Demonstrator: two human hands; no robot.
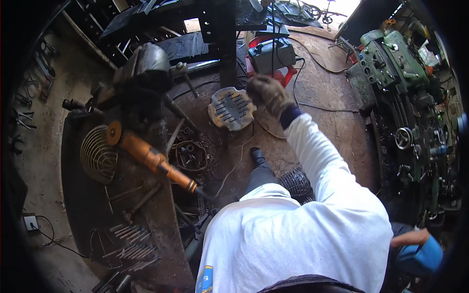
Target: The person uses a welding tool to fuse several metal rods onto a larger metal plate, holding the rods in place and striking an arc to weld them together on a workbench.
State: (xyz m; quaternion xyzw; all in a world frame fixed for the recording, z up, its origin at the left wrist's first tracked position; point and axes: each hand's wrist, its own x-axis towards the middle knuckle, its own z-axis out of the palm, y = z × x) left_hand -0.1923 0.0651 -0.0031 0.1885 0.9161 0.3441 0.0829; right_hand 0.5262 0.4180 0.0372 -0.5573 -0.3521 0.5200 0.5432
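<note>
Head view shows your right hand (269, 95) in a grubby, brownish covering, blurred, at the right edge of a round, slotted metal disc (232, 108) with a pale, scuffed, notched rim and dark parallel slots; whether your fingers grasp it or are loose, I cannot tell, nor can I tell your left hand's grip. Just beyond the grip sits a grey-teal boxy machine (273, 52) with red parts about its base, crowding that side. Left of the grip, past the disc, a heavy dark metal vise (146, 68) juts out with its protruding bar. Nearer you on that side lie an orange, long-bodied angle grinder (154, 161), a curved grille of thin metal bars (99, 155) and slender metal rods (132, 233). Well right of the grip stands a bulky green metal lathe (391, 63).
</note>
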